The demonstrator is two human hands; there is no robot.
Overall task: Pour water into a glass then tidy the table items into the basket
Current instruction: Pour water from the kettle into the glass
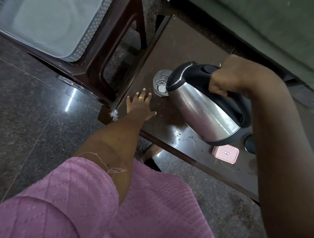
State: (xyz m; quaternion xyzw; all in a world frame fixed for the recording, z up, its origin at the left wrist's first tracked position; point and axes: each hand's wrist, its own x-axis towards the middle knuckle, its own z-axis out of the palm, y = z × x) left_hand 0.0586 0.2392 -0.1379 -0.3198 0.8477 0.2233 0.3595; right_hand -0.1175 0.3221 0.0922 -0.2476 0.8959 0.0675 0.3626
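The pouring step is in hand: the person's right hand (230,76) has its fingers curled tight round the black handle of the steel electric kettle (203,112), which is tipped over with its spout right at the rim of the clear glass (159,83). The glass stands upright on the dark brown table (176,50), toward its far end. I can't make out a stream, though something glints at the bottom of the glass. The left hand (140,106) lies flat on the tabletop, fingers spread, just beside the glass but not touching it, so the glass stands unsteadied. Next, I'd say, the kettle wants a slow tilt with the spout kept over the mouth, then setting down upright. After that comes the tidying: a pink lidded box (225,153) waits near the kettle's base, and the pale basket (47,24) sits on a brown plastic chair (112,53) beyond the table.
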